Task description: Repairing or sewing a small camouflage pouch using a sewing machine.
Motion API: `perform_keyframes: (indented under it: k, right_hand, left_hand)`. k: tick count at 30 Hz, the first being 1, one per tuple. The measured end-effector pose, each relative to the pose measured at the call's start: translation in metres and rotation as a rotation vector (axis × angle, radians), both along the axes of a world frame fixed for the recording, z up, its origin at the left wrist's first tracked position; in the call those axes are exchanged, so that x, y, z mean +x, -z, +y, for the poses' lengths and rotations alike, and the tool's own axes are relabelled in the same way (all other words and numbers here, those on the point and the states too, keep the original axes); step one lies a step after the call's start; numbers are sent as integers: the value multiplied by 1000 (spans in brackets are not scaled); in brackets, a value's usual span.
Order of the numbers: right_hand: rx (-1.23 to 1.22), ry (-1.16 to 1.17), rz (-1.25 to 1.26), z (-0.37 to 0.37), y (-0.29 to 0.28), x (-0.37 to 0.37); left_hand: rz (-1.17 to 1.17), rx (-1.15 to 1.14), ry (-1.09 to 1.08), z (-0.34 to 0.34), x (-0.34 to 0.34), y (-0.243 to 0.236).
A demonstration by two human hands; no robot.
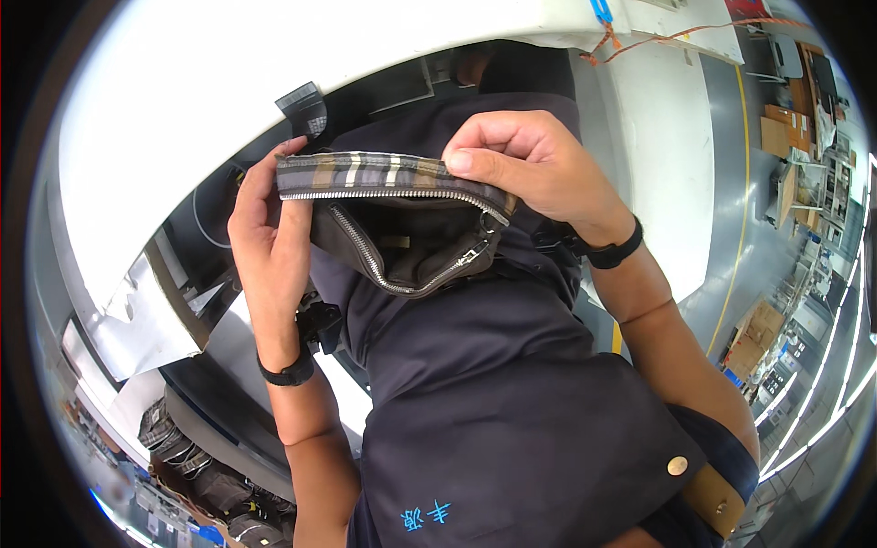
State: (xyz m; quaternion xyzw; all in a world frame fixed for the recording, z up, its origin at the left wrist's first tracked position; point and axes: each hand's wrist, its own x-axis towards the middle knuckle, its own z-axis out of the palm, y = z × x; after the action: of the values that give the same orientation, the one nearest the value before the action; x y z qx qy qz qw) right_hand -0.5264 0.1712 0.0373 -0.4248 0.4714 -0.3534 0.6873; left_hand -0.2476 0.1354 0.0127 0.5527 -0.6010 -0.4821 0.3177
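A small zip pouch point(375, 172) with a plaid band in brown, grey and white is held up in front of my apron. Its silver-toothed zipper is undone, and the mouth gapes toward me, showing a dark lining with a small pale tag point(396, 242). The zipper pull point(470, 255) hangs at the right end of the opening. My left hand point(265, 233) grips the pouch's left end, some of its fingers partly hidden behind the fabric. With thumb and curled fingers, my right hand point(534, 164) pinches the upper edge near the right corner.
A white table point(210, 100) curves around beyond my hands, with a dark strip point(303, 110) over its edge. An orange cord point(676, 36) with a blue clip point(601, 11) lies at the far right. Several dark plaid items point(210, 484) fill a box at lower left. Cardboard boxes point(776, 132) stand at right.
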Motion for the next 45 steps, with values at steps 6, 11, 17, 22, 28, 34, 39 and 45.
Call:
perform_keyframes:
  k: [6,11,17,22,28,34,39,45]
  right_hand:
    - [6,-23,6,1,2,-2]
    - [-8,-26,6,1,5,-1]
    - [12,-30,-29,3,5,-2]
    - [-6,-35,-11,3,8,-2]
    - [32,-69,59,3,-9,0]
    - [-829,-12,426,-10,-38,13]
    - [-1640,252,717,-47,-41,19]
    - [-1624,394,891,-74,-5,23]
  left_hand:
    - [-2,7,8,1,0,4]
    - [-13,33,0,2,0,5]
    - [11,21,8,2,-1,6]
    - [18,23,24,3,1,8]
    - [65,4,4,3,-3,0]
    - [74,-344,-204,9,7,-50]
    - [-94,-920,-347,-9,17,-62]
    - [-81,-707,20,-14,4,-27]
